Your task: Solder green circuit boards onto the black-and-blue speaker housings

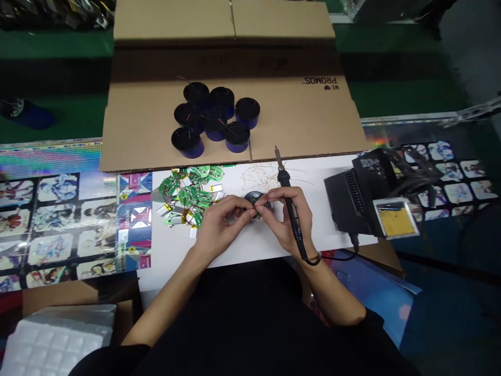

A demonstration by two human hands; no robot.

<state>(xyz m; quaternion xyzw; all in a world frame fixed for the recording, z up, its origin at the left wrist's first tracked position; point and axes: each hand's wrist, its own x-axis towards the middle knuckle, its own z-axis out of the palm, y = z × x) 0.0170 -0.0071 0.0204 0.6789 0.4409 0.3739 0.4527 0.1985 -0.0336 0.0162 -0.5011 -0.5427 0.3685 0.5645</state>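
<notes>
My left hand [221,227] and my right hand [287,216] meet over a round black housing [253,197] on a white board [313,230]. Their fingertips pinch a small green circuit board [257,212], which is mostly hidden by my fingers. My right hand also grips a black soldering iron [284,180] with its metal tip pointing away from me. To the left lies a heap of green circuit boards [191,196] mixed with small foil-wrapped batteries [172,209] with yellow tape. Fine wire clippings [260,176] are scattered behind my hands.
Several black-and-blue round cylinders [215,117] stand on a cardboard sheet [235,130] beyond the board. To the right sit a black soldering station [348,193] and a yellow sponge tray [395,219]. A white foam block [55,339] lies at lower left.
</notes>
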